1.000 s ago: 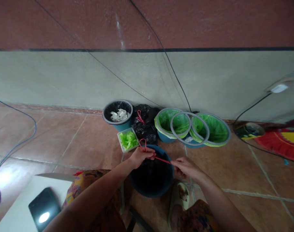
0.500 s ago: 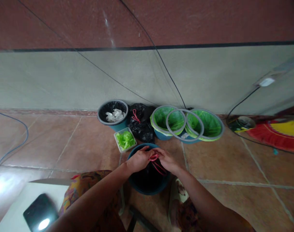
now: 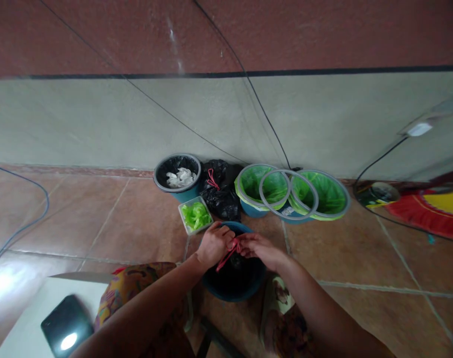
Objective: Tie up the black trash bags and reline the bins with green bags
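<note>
A blue bucket [image 3: 233, 297] stands on the floor between my feet, with something black inside it, likely a plastic bag. Over its opening, my left hand [image 3: 216, 244] is closed on a red drawstring [image 3: 225, 258], whose end hangs down toward the left. My right hand [image 3: 259, 248] pinches the same red string from the other side, close to the left fingers. Just behind the bucket sits a tied black garbage bag [image 3: 221, 199] with a red string on top. A small clear tub [image 3: 189, 230] of crumpled green plastic lies behind my left hand.
Along the wall stand a black-lined bin [image 3: 192, 192] holding crumpled white material and two green-lined bins [image 3: 254, 208], with a loose grey ring [image 3: 316, 199] across them. A dark phone-like device [image 3: 67, 323] rests on a white surface at left. Cables [image 3: 36, 223] trail nearby.
My hands have shifted their hold on the red string: its loop no longer hangs to the right, and an end now hangs to the left. The view has turned slightly left.
</note>
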Demonstrator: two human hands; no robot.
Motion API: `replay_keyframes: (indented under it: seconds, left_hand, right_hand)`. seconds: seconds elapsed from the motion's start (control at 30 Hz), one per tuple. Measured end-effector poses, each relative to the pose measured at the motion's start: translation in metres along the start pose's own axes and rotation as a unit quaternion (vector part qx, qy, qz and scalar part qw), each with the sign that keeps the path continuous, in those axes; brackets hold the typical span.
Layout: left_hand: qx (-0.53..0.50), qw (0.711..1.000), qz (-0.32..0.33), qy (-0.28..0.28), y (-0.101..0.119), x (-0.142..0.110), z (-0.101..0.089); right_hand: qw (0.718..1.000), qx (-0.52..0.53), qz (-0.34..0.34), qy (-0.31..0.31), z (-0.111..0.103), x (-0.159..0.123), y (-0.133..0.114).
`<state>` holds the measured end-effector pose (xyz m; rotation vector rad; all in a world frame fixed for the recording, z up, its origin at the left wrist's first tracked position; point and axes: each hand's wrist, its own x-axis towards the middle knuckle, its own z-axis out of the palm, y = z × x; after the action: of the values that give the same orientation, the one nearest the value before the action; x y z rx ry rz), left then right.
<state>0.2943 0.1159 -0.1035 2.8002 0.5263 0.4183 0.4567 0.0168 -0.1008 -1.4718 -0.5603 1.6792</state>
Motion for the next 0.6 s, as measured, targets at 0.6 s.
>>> replay_keyframes:
  seconds: [0.6]
  left_hand:
    - [-0.305,0.904,-0.251,-0.162,-0.010,0.010,-0.008]
  right_hand:
    - [0.979,0.041,-0.047,0.195,-0.009,0.004,-0.001]
